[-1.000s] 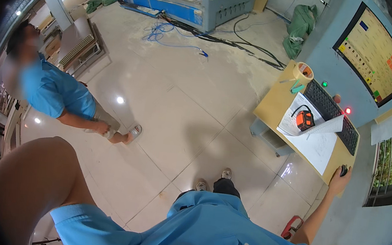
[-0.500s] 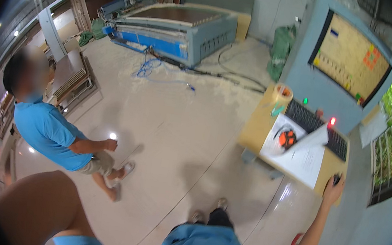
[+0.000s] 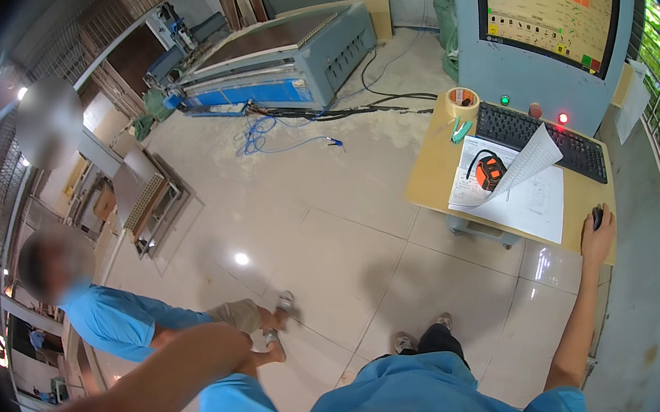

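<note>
our right hand (image 3: 596, 234) rests cupped over a black mouse (image 3: 597, 217) at the near right corner of the wooden desk (image 3: 432, 172), apparently gripping it, though the fingers are too small to be sure. our left hand is out of view; only the forearm (image 3: 168, 366) shows. just left of the mouse lie paper sheets (image 3: 524, 198), an orange tape measure (image 3: 490, 171) and a black keyboard (image 3: 542, 140).
</note>
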